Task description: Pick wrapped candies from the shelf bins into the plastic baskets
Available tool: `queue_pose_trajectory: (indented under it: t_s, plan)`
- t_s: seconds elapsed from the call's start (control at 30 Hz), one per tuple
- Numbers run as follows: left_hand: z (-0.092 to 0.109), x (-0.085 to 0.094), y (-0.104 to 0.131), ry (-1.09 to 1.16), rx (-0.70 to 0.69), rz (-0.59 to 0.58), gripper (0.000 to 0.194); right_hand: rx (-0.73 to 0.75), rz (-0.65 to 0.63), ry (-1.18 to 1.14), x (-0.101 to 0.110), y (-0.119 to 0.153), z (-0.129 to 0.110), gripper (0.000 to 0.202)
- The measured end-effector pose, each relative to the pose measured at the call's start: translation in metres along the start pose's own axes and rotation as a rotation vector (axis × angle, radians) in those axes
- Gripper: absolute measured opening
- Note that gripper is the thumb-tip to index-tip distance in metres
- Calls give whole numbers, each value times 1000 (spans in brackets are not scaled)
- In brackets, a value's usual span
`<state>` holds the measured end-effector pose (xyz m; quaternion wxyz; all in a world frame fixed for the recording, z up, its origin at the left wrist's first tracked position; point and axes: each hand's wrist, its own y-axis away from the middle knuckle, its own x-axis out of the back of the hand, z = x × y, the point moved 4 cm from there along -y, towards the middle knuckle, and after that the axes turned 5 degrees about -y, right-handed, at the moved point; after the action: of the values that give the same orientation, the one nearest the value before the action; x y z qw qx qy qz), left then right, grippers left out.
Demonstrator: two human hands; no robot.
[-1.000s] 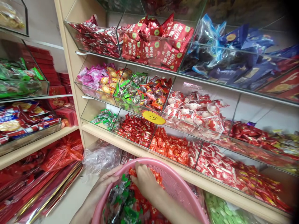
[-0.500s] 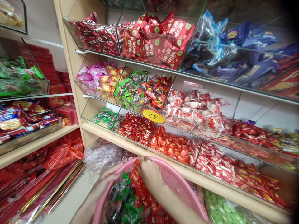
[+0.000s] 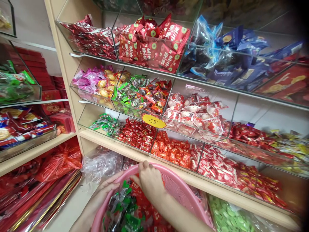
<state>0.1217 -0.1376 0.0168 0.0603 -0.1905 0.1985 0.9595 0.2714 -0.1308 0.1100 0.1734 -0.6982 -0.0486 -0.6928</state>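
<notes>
A pink plastic basket [image 3: 180,180] stands at the bottom centre, close against the lowest shelf. Inside it lie green-wrapped candies [image 3: 126,206] on the left and red-wrapped candies [image 3: 142,199] beside them. My left hand [image 3: 107,188] grips the basket's left rim from outside. Over the far rim is my right hand [image 3: 149,178], its fingers curled down at the edge; whether anything is between them is hidden.
Clear bins of wrapped candy rise in tiers ahead, with orange-red candies [image 3: 171,149] nearest. A yellow price tag [image 3: 154,120] hangs mid-shelf. Left are a red plastic bag [image 3: 62,161] and a clear bag [image 3: 102,166]; green candies [image 3: 227,212] lie lower right.
The view has shifted slightly, so the shelves sit further left. My right hand has moved slightly left and its fingers look more curled; red candies under it have sunk lower in the basket.
</notes>
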Motion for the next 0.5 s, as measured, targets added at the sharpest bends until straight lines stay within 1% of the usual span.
queue_pose_trajectory:
  t_s: [0.1,0.17,0.2,0.23,0.3,0.37,0.43,0.5]
  plan:
    - [-2,0,-1,2,5,-15,52,-3,117,-4,27,-12,23,35]
    - [-2,0,-1,-17,-23,18,51,-57,189,-13,37,-25,50,36]
    - [-2,0,-1,-31,-41,42,50,-103,215,-17,39,-32,66,36]
    - [-2,1,-1,-44,-64,71,49,-154,234,-21,38,-40,82,36]
    - [-1,1,-1,-66,-101,108,45,-239,233,-31,31,-53,111,33]
    - [-1,2,-2,-89,-127,119,42,-303,218,-46,18,-63,132,33]
    - [-2,4,-4,-100,-137,113,42,-347,205,-70,5,-69,143,39]
    - [-4,7,-7,-116,-150,109,42,-375,203,-99,-7,-72,148,47]
